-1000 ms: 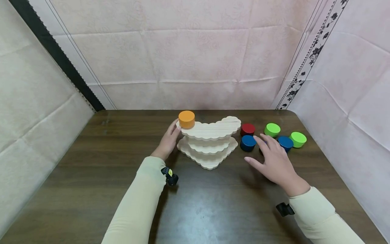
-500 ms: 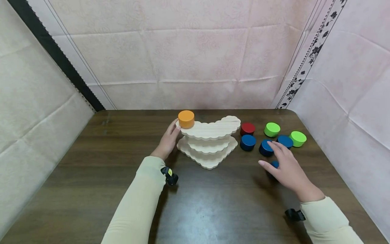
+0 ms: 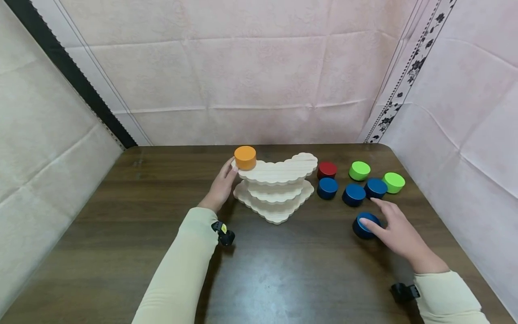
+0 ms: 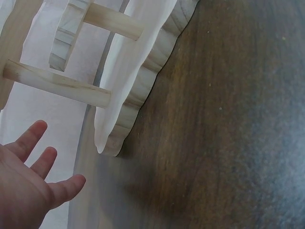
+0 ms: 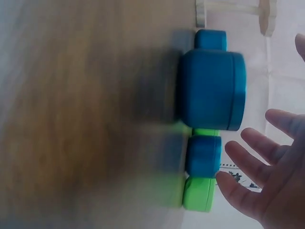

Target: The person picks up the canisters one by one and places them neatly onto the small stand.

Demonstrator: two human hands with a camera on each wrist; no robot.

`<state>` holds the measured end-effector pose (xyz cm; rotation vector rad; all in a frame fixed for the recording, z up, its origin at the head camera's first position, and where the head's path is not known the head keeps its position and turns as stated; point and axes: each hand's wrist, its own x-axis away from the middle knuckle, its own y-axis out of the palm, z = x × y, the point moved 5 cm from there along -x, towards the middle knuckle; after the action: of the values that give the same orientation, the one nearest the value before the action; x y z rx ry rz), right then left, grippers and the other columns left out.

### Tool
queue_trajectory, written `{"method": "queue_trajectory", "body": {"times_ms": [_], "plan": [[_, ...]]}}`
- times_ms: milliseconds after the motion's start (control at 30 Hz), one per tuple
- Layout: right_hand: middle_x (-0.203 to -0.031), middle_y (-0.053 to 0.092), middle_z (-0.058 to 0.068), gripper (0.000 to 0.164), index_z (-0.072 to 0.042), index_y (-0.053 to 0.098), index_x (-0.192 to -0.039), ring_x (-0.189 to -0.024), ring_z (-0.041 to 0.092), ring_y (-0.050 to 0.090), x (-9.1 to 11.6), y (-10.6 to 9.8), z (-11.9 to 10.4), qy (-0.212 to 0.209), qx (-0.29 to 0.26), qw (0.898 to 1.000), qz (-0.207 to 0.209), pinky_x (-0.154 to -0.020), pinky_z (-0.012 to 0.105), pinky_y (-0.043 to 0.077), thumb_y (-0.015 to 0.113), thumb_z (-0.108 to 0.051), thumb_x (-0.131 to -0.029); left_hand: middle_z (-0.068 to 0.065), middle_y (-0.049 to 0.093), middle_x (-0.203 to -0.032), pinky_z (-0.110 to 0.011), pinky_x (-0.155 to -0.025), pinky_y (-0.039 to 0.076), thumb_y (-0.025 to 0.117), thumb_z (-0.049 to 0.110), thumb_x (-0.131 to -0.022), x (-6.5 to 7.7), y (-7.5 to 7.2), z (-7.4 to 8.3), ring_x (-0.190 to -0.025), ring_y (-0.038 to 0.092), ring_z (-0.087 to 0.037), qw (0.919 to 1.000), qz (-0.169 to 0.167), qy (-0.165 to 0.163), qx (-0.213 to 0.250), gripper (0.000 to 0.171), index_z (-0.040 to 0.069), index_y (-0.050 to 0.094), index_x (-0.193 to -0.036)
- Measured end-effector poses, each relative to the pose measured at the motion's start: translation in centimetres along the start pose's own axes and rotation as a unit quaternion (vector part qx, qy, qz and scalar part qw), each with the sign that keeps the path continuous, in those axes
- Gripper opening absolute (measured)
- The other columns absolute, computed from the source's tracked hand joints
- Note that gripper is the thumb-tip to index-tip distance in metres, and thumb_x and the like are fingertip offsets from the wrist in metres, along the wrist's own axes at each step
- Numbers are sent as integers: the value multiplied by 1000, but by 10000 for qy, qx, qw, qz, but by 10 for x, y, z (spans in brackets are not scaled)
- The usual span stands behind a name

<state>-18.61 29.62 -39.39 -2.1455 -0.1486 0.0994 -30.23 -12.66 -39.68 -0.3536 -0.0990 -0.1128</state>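
A pale wooden three-tier stand [image 3: 279, 210] with scalloped edges stands mid-table, its tiers joined by round dowels in the left wrist view. On the left end of its top tier sits a round orange tin [image 3: 245, 158]. Beside that end is my left hand [image 3: 220, 186], its fingertips right at the tier and tin. Three spread fingers of it show in the left wrist view; thumb and index are out of that view. My right hand [image 3: 398, 231] hovers with spread fingers over the nearest blue tin [image 3: 365, 226], which stands upright on the table.
More round lidded tins stand right of the stand: a red one [image 3: 327, 170], two green ones [image 3: 359, 171] and three blue ones [image 3: 354, 195]. Cloth walls [image 3: 259, 76] enclose the dark wooden table [image 3: 121, 252] at the back and both sides.
My right hand has moved right and toward the front edge, from over the tin group to the nearest blue tin, uncovering the other blue tins. My left hand and the orange tin have stayed put.
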Motion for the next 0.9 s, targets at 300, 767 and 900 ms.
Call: {"method": "queue_trajectory", "body": {"times_ms": [300,767,900], "plan": [[-142,30,33,90,5,28,-147,-124,48,37,-4,5,12,202,216,9994,-198,-95,68,36,59,-56,-90,-3,14,-162,-56,-113,23,33,60,-99,1,0,0,-147,18,-28,10000,-14,-48,57,63,37,14,-154],[-133,36,35,94,9,30,-144,-111,46,44,-9,16,25,290,-9,9973,-681,-86,60,48,69,-52,-84,-1,14,-162,-56,-113,23,32,59,-99,3,0,1,-146,19,-28,10000,-31,-42,35,63,36,13,-154],[-133,37,34,93,9,31,-143,-111,46,45,-10,17,27,206,-44,9973,-703,-87,60,47,71,-49,-83,-2,14,-162,-57,-113,23,32,58,-99,2,0,2,-146,19,-29,10000,-50,-6,76,63,35,13,-155]]}}
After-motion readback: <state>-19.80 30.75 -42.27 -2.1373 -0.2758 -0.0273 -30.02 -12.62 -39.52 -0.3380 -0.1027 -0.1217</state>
